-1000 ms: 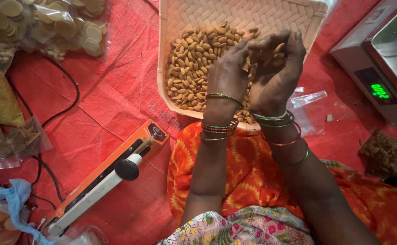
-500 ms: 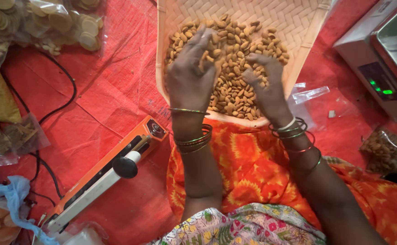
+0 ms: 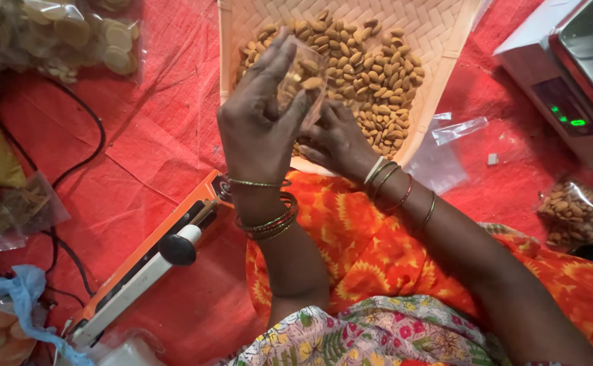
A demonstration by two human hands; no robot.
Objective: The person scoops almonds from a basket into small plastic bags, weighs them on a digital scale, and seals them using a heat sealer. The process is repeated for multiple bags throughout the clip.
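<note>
The left hand [image 3: 259, 125] has its grip closed on a small clear plastic pouch [image 3: 301, 81], thumb on the near side and fingers wrapped round the back, holding it upright above the near edge of the woven bamboo tray [image 3: 445, 41]; a few almonds show through the pouch wall. The right hand [image 3: 337, 139] lies low in the tray just beside and partly under the pouch, fingers curled down among the loose almonds [image 3: 371, 74]; its grip looks gathered around some of them, though the left hand hides the fingertips and I cannot tell for sure what it holds. Both wrists carry thin metal bangles [image 3: 269, 220]. The almonds are heaped toward the middle and right of the tray, which rests on a red woven sheet [image 3: 154, 149] spread as the work surface, its near rim touching the orange patterned cloth [image 3: 377, 251] over the person's lap. Left of the lap lies an orange and white heat sealer [image 3: 154, 261] with a black knob, a black cable [image 3: 83, 159] running away from it. An empty clear bag [image 3: 438, 146] lies just right of the tray, a digital scale [image 3: 567, 88] with a green display sits at the upper right, and a filled bag of almonds [image 3: 570, 213] rests below it. Packets of snacks [image 3: 52, 34] sit at the upper left.
</note>
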